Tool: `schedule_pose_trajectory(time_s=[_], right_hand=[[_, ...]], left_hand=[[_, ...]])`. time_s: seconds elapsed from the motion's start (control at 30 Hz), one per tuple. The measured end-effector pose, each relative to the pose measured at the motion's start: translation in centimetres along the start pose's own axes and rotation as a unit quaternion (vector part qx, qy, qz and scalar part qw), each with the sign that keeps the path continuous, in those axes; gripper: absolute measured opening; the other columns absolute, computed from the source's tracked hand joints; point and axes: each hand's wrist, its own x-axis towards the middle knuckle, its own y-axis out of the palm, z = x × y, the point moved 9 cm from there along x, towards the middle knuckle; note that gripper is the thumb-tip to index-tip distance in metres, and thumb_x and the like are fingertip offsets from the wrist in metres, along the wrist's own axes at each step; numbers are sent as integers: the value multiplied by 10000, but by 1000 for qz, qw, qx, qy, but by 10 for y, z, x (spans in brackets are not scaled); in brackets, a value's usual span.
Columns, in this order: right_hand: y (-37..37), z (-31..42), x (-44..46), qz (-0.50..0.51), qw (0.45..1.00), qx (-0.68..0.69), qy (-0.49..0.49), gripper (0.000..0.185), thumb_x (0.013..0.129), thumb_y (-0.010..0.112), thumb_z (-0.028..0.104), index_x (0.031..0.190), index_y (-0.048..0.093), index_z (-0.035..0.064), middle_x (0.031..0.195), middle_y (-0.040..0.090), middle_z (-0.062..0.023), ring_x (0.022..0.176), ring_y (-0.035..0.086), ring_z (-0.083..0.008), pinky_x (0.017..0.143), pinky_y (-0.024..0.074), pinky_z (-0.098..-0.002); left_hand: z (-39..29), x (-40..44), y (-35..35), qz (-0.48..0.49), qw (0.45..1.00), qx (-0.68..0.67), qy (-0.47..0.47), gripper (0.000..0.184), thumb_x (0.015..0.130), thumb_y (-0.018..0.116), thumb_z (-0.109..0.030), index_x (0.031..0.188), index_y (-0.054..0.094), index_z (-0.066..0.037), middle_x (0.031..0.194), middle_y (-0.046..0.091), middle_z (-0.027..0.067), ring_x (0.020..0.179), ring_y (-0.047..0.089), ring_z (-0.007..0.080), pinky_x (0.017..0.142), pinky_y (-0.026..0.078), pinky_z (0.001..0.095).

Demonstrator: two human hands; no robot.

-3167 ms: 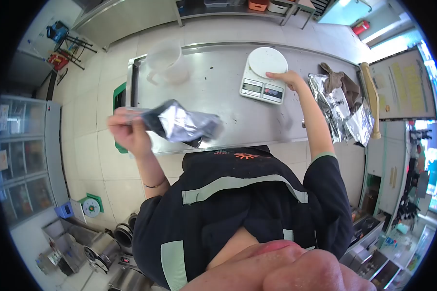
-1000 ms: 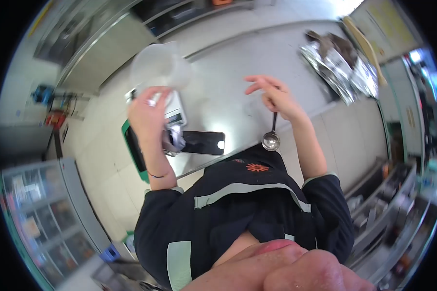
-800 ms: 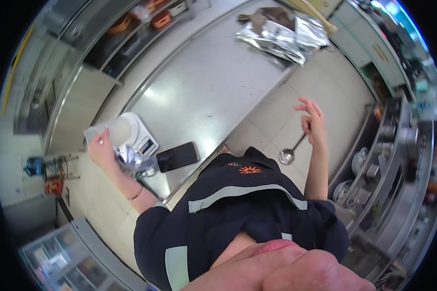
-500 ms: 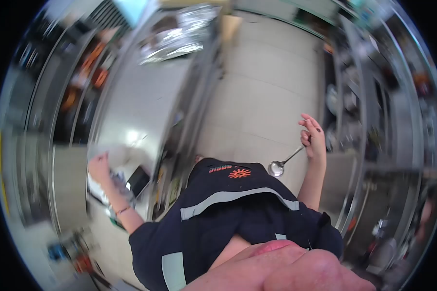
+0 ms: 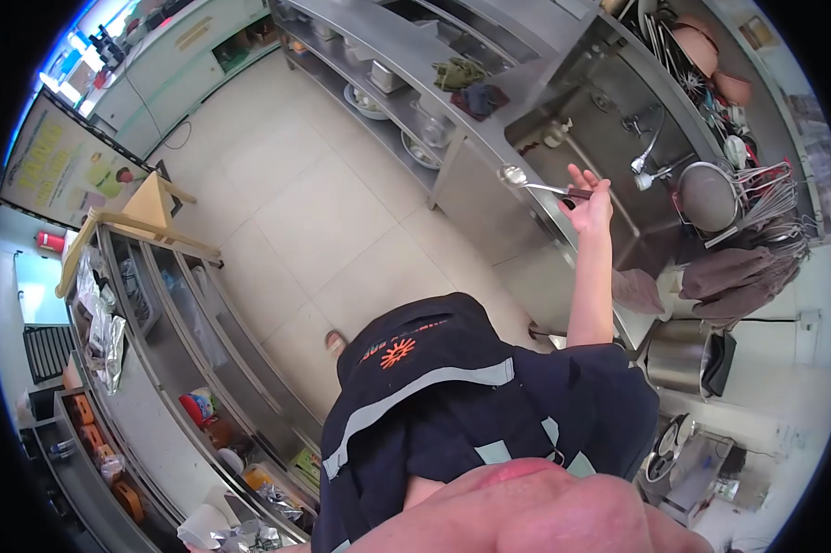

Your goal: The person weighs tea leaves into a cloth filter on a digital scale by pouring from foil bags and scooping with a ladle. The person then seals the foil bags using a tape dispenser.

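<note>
Head view shows the right hand (image 5: 589,210) near the sink (image 5: 609,157), its half-open grip lightly pinching the metal spoon (image 5: 542,188), which slack hold could drop; the left grip is unclear.

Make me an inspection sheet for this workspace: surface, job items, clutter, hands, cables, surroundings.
Surface: metal table, with silver foil packaging toward its far end.
Job items: metal spoon, raised near the sink; a pale jug and a foil pouch show side by side at the bottom edge.
Clutter: green cloth and dark cloth on the counter; whisks bunched beyond the sink.
Right hand: holds the spoon by its handle, fingers partly spread.
Left hand: cannot be made out.
Cables: dark cable along the right wall.
Surroundings: tiled floor; poster board at upper left.
</note>
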Motion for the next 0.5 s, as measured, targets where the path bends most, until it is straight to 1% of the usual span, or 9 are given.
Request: schedule_pose_trajectory(time_s=[0.07, 0.1, 0.2, 0.23, 0.27, 0.33, 0.4, 0.43, 0.5], right_hand=[[-19, 12, 6, -77, 991, -107, -32, 490, 1010, 165, 476, 1058, 521, 142, 1056, 683, -27, 901, 527, -170, 824, 352, -444], [-33, 7, 24, -68, 987, -135, -47, 525, 999, 163, 505, 1061, 530, 135, 986, 694, -12, 824, 491, -121, 702, 353, -346], [-63, -24, 48, -43, 986, -153, -55, 550, 992, 179, 535, 1054, 549, 133, 878, 674, -5, 694, 457, -93, 542, 336, -276], [-56, -34, 22, -35, 995, -98, 12, 577, 981, 189, 564, 1047, 566, 132, 763, 621, -6, 536, 387, -73, 407, 236, -222], [-58, -47, 16, -22, 994, -100, 23, 558, 979, 225, 566, 958, 567, 126, 702, 573, -13, 426, 293, -70, 367, 170, -216], [-64, -70, 11, 10, 994, -84, 68, 523, 968, 302, 568, 817, 535, 125, 672, 558, -20, 393, 284, -71, 334, 234, -207], [-68, -54, 5, -14, 995, -84, 43, 491, 948, 389, 561, 713, 475, 139, 624, 516, -9, 416, 361, -60, 348, 419, -234], [-69, -29, 5, -14, 998, -63, 17, 454, 941, 457, 514, 673, 453, 147, 615, 512, -14, 417, 411, -76, 446, 551, -309], [-86, 36, 18, -48, 995, 32, -82, 423, 941, 511, 415, 663, 428, 108, 643, 513, -44, 471, 508, -150, 544, 585, -357]], left_hand=[[-36, -5, -12, -36, 997, -63, -4, 353, 827, 682, -342, 779, 696, 8, 751, 677, 113, 661, 595, 206, 623, 472, 365], [-51, -6, -16, -49, 995, -89, -7, 353, 830, 680, -343, 782, 696, 6, 758, 677, 112, 669, 596, 204, 629, 473, 363], [-86, -7, -20, -77, 983, -167, -14, 352, 837, 675, -346, 792, 696, 2, 777, 679, 108, 691, 597, 197, 646, 474, 354], [-98, -6, -17, -80, 978, -193, -13, 351, 840, 674, -347, 795, 696, 1, 783, 680, 106, 698, 597, 195, 652, 474, 351], [-110, -5, -12, -79, 973, -218, -13, 351, 842, 672, -347, 798, 696, 0, 790, 680, 105, 706, 597, 193, 657, 475, 348], [-136, -3, 1, -67, 961, -268, -14, 350, 848, 669, -349, 804, 696, -3, 802, 681, 102, 721, 598, 189, 668, 476, 342], [-165, -7, 20, -43, 950, -310, -20, 350, 853, 666, -351, 810, 695, -5, 815, 683, 99, 735, 599, 184, 680, 477, 336], [-180, -10, 29, -30, 944, -328, -25, 350, 855, 664, -352, 813, 695, -7, 821, 683, 98, 743, 599, 182, 685, 477, 334], [-218, -18, 49, -1, 930, -367, -31, 349, 860, 661, -354, 819, 695, -9, 834, 684, 95, 758, 599, 178, 697, 478, 328]])
